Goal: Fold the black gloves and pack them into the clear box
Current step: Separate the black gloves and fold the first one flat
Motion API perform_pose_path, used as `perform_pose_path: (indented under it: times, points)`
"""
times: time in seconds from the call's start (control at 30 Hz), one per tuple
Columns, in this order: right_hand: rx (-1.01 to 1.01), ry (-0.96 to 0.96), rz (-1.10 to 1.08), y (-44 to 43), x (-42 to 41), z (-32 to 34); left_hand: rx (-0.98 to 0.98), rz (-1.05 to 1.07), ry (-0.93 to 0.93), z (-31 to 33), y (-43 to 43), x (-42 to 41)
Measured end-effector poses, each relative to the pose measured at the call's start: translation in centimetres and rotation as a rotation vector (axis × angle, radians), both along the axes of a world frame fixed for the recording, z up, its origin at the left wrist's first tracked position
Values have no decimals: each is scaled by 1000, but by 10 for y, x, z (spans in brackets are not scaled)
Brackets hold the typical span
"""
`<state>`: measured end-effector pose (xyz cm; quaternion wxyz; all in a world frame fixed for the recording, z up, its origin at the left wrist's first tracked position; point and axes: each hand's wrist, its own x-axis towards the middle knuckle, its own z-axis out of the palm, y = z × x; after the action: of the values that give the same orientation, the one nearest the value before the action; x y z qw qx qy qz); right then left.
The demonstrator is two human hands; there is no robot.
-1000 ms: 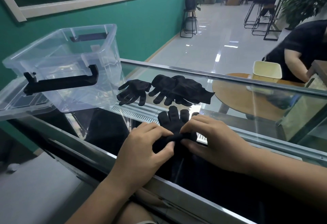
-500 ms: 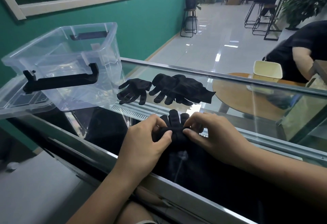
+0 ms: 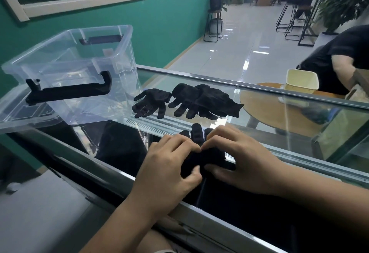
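On the glass counter top a black glove [image 3: 196,135] lies in front of me, its fingertips pointing away. My left hand [image 3: 169,164] and my right hand [image 3: 239,158] both pinch its rolled near part between thumb and curled fingers. Most of that glove is hidden under my fingers. Farther back lie a single black glove [image 3: 151,102] and a small heap of black gloves [image 3: 203,101]. The clear box [image 3: 83,69] with black handles stands open at the left, resting on its clear lid [image 3: 18,115].
The glass counter [image 3: 289,129] has a metal edge near me and another along the far side. A person in a black shirt [image 3: 339,57] sits at the right by a round wooden table with a pale yellow container [image 3: 301,80]. Stools stand farther back.
Both hands have rolled the glove's near part forward, away from me. Less of its fingers shows now. The other gloves and the box have not moved.
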<state>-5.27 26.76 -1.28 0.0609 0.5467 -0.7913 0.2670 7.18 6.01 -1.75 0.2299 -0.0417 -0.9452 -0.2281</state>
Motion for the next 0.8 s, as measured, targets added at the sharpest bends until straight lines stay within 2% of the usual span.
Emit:
perform_pose_path:
  times: [0.17,0.33,0.53,0.67,0.8]
  points:
    - [12,-22,-17,-1,-2,-3,34,8,-45,1,0,-1]
    - [-22,-89,-37,0,-2,-2,80,27,4,3,-1,1]
    - [-121,-220,-94,-3,-2,1,428,69,-41,11,-6,-1]
    - [-149,-214,-185,-5,-8,-4,355,66,-28,9,-12,-16]
    - [-163,-186,-253,-4,-13,-5,135,75,85,2,-12,-26]
